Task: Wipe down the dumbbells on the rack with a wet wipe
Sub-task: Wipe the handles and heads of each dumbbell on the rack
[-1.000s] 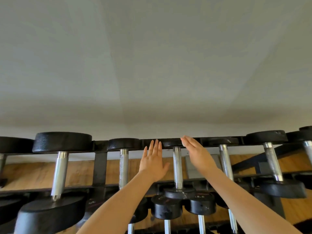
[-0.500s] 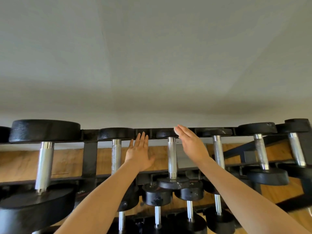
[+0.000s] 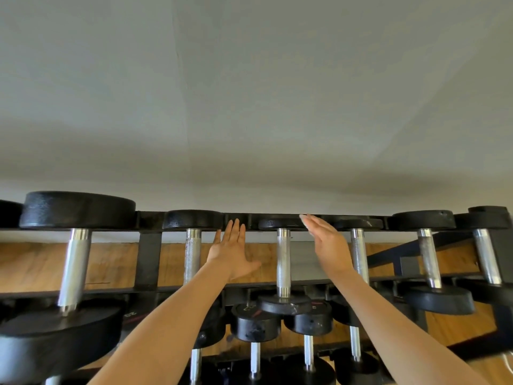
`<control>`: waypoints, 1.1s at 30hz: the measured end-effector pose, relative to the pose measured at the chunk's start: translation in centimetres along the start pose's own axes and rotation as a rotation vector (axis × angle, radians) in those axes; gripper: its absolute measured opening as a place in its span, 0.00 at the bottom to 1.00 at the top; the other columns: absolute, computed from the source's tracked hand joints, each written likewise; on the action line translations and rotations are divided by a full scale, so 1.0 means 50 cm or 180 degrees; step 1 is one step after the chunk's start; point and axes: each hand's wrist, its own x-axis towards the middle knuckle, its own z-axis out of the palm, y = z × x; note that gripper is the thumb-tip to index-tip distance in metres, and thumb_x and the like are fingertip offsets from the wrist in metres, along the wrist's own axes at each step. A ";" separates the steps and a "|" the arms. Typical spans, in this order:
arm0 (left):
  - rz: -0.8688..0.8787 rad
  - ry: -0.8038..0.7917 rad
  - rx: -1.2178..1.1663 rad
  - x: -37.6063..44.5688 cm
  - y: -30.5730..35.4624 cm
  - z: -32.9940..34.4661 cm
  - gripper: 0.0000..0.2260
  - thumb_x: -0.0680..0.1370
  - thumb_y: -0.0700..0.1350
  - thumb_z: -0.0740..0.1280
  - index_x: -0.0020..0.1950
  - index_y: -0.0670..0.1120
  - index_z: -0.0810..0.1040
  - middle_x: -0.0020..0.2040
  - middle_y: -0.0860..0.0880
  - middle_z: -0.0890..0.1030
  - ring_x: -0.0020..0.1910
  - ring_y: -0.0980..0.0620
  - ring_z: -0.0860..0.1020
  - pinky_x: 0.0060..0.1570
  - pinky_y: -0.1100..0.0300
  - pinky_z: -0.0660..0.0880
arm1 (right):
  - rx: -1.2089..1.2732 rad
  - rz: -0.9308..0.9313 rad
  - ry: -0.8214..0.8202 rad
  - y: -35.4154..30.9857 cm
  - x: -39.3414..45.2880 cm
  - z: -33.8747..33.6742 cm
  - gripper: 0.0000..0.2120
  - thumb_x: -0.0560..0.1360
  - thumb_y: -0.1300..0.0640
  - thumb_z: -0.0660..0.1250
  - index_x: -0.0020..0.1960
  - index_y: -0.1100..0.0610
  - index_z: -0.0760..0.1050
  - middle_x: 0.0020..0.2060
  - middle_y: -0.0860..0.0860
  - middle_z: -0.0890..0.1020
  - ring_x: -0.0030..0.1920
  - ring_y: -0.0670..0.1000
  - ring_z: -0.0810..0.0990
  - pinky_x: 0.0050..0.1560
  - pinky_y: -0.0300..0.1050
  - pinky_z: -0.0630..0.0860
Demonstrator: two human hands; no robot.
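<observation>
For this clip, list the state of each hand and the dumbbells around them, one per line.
left hand: open, fingers straight, empty, no wipe visible
right hand: open, fingers straight, empty, no wipe visible
middle dumbbell: racked between the hands, untouched
large dumbbell: racked at far left, untouched
rack: loaded on upper and lower tiers

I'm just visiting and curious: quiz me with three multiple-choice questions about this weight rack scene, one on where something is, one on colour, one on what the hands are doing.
1. The small black dumbbell with a knurled silver handle sits:
A. between the two hands
B. left of both
C. on the floor

2. The dumbbell end weights are:
A. red
B. black
C. yellow

3. The left hand and right hand are:
A. fists
B. gripping handles
C. open, holding nothing

Answers: 1 A, its handle stands between the hands. 2 B, every weight on the black metal rack looks black. 3 C, fingers are extended; no wipe is visible.
</observation>
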 end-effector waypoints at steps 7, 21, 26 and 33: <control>-0.0037 -0.0012 0.0200 -0.001 0.005 0.005 0.45 0.78 0.68 0.54 0.77 0.41 0.33 0.77 0.42 0.32 0.76 0.45 0.32 0.73 0.45 0.35 | -0.0479 -0.1114 -0.0322 -0.071 0.038 0.021 0.21 0.67 0.72 0.72 0.59 0.63 0.78 0.58 0.57 0.80 0.59 0.57 0.78 0.59 0.57 0.75; -0.0068 -0.0022 0.0334 0.002 0.004 0.012 0.46 0.77 0.68 0.56 0.76 0.42 0.31 0.77 0.42 0.31 0.75 0.44 0.30 0.72 0.45 0.33 | -0.0453 -0.1200 0.0122 -0.066 0.018 0.016 0.21 0.66 0.73 0.68 0.58 0.62 0.79 0.56 0.58 0.81 0.57 0.59 0.80 0.60 0.54 0.70; -0.0005 -0.0078 0.0306 0.000 0.000 0.003 0.45 0.78 0.67 0.56 0.77 0.42 0.32 0.77 0.43 0.32 0.76 0.46 0.31 0.73 0.46 0.34 | -0.0749 -0.1514 -0.0147 -0.072 0.042 0.053 0.27 0.59 0.75 0.76 0.56 0.62 0.80 0.56 0.57 0.81 0.57 0.60 0.80 0.59 0.54 0.71; 0.0030 -0.0053 0.0186 0.005 -0.006 0.013 0.46 0.77 0.68 0.54 0.77 0.42 0.32 0.77 0.43 0.31 0.75 0.46 0.31 0.72 0.47 0.33 | -0.0757 -0.0323 0.0128 0.041 -0.027 0.003 0.32 0.57 0.80 0.74 0.58 0.63 0.79 0.54 0.59 0.82 0.54 0.58 0.82 0.53 0.50 0.74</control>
